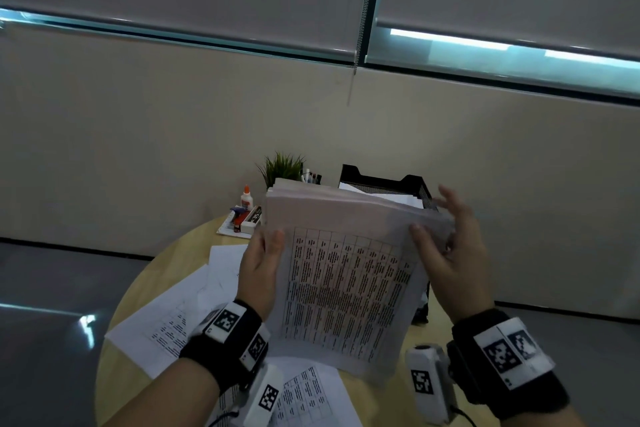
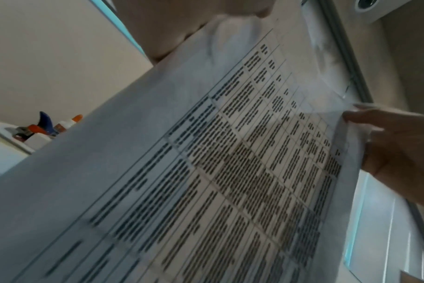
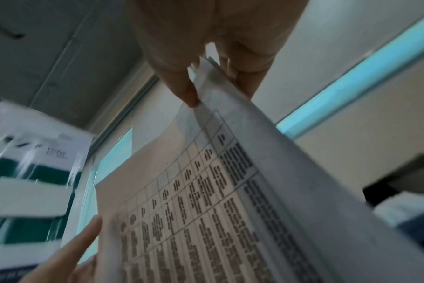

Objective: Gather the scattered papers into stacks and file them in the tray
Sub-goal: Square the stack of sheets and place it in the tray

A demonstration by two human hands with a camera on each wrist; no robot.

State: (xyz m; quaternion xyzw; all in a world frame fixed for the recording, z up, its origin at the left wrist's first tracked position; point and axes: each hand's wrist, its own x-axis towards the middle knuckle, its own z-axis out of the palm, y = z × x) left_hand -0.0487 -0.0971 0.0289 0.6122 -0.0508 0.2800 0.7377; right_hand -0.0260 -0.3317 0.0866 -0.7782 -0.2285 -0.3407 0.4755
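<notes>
Your left wrist camera looks up along a stack of papers (image 2: pixel 230 162) printed with a ruled table of dark text; your left hand (image 2: pixel 194 24) grips its upper edge; your right hand (image 2: pixel 399 149) pinches the far edge; a glue bottle (image 2: pixel 68 122) and small desk items (image 2: pixel 34 130) show at lower left.

The raised stack of papers (image 1: pixel 346 274) hides most of the black mesh tray (image 1: pixel 420 189) and the table's far middle. Print on the top sheet is too small and smeared to read. The left hand (image 1: pixel 259 267) shows only thumb and back; its fingers lie behind the stack. Loose sheets (image 1: pixel 304 395) run off the bottom edge. The right wrist view's left side is motion-blurred.
</notes>
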